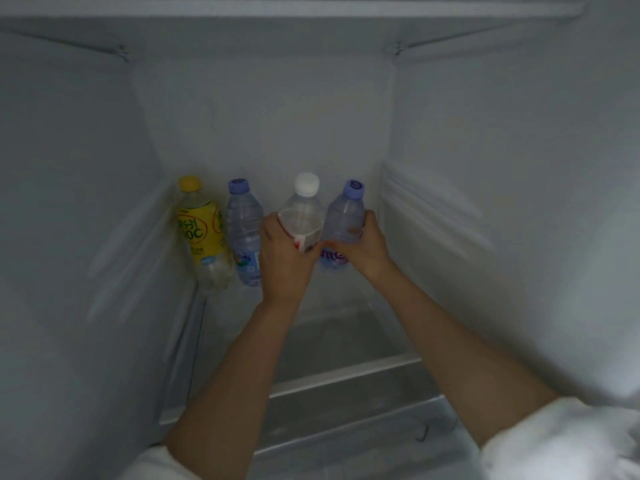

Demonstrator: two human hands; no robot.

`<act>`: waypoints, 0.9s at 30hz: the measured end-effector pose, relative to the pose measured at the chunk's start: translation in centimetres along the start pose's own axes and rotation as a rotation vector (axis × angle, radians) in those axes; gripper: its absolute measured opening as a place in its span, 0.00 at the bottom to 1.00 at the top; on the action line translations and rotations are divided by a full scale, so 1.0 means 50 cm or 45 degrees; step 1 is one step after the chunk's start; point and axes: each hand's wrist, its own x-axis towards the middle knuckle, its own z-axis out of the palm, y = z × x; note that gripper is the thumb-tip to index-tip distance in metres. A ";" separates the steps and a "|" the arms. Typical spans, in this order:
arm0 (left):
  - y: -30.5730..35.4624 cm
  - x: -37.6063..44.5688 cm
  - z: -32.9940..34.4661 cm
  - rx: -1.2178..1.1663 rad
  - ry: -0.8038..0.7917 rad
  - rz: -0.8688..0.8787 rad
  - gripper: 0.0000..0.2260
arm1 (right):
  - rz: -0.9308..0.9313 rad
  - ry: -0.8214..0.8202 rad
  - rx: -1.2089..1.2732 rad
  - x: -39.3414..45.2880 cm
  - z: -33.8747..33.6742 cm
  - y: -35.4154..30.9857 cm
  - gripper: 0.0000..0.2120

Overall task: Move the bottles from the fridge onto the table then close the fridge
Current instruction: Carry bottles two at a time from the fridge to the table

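Grasping two bottles at once saves trips: our left hand (282, 258) clenches the white-capped bottle (304, 211), our right hand (363, 244) the purple-capped bottle (346, 216), mid-body for lifting.

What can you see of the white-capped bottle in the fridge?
The white-capped bottle is clear plastic with a white screw cap, its visible upper body colourless. A white label with red marks wraps lower down, partly hidden. It stands roughly upright, third from the left in a row of four at the back of the fridge shelf. The left hand is wrapped around its body. It sits tight against the purple-capped bottle held by the right hand; its base is hidden.
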 end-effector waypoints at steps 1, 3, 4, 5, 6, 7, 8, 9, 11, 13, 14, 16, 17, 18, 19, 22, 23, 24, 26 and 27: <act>-0.002 -0.007 -0.006 -0.061 -0.024 -0.039 0.31 | 0.006 0.033 0.008 -0.009 -0.002 0.002 0.19; -0.002 -0.019 -0.018 -0.154 -0.025 -0.080 0.32 | 0.023 0.101 0.060 -0.027 -0.008 0.005 0.24; 0.001 -0.023 -0.025 -0.192 -0.014 -0.086 0.33 | 0.024 0.124 0.087 -0.037 -0.014 0.003 0.24; 0.006 -0.027 -0.034 -0.221 -0.003 -0.096 0.34 | 0.012 0.142 0.088 -0.047 -0.020 -0.002 0.24; 0.011 -0.034 -0.042 -0.247 0.010 -0.106 0.34 | 0.005 0.147 0.076 -0.058 -0.030 -0.007 0.25; 0.017 -0.041 -0.052 -0.250 0.022 -0.117 0.34 | -0.002 0.138 0.051 -0.066 -0.039 -0.012 0.26; 0.022 -0.048 -0.061 -0.240 0.040 -0.123 0.34 | -0.015 0.139 0.014 -0.076 -0.044 -0.021 0.28; 0.026 -0.055 -0.070 -0.226 0.057 -0.135 0.36 | -0.034 0.144 -0.005 -0.086 -0.050 -0.027 0.28; 0.032 -0.072 -0.087 -0.207 0.084 -0.193 0.37 | -0.052 0.174 0.002 -0.107 -0.058 -0.043 0.30; 0.043 -0.092 -0.105 -0.179 0.112 -0.241 0.37 | -0.086 0.205 0.049 -0.138 -0.065 -0.070 0.30; 0.048 -0.102 -0.114 -0.175 0.127 -0.244 0.37 | -0.112 0.215 0.076 -0.154 -0.069 -0.084 0.29; 0.067 -0.124 -0.136 -0.180 0.159 -0.252 0.38 | -0.135 0.248 0.105 -0.194 -0.078 -0.114 0.28; 0.078 -0.134 -0.147 -0.202 0.169 -0.263 0.38 | -0.139 0.270 0.114 -0.214 -0.083 -0.128 0.28; 0.089 -0.145 -0.160 -0.244 0.175 -0.268 0.39 | -0.145 0.294 0.127 -0.239 -0.088 -0.142 0.27; 0.102 -0.156 -0.177 -0.296 0.181 -0.264 0.39 | -0.146 0.316 0.129 -0.264 -0.092 -0.154 0.27; 0.142 -0.187 -0.224 -0.428 0.198 -0.235 0.40 | -0.139 0.380 0.213 -0.351 -0.104 -0.188 0.28; 0.155 -0.201 -0.240 -0.462 0.201 -0.242 0.39 | -0.148 0.409 0.237 -0.383 -0.109 -0.196 0.28; 0.168 -0.216 -0.256 -0.486 0.203 -0.267 0.39 | -0.161 0.447 0.242 -0.415 -0.115 -0.204 0.27; 0.192 -0.249 -0.289 -0.530 0.172 -0.325 0.38 | -0.175 0.508 0.251 -0.473 -0.128 -0.215 0.28; 0.202 -0.268 -0.302 -0.563 0.130 -0.340 0.37 | -0.174 0.527 0.268 -0.501 -0.135 -0.220 0.28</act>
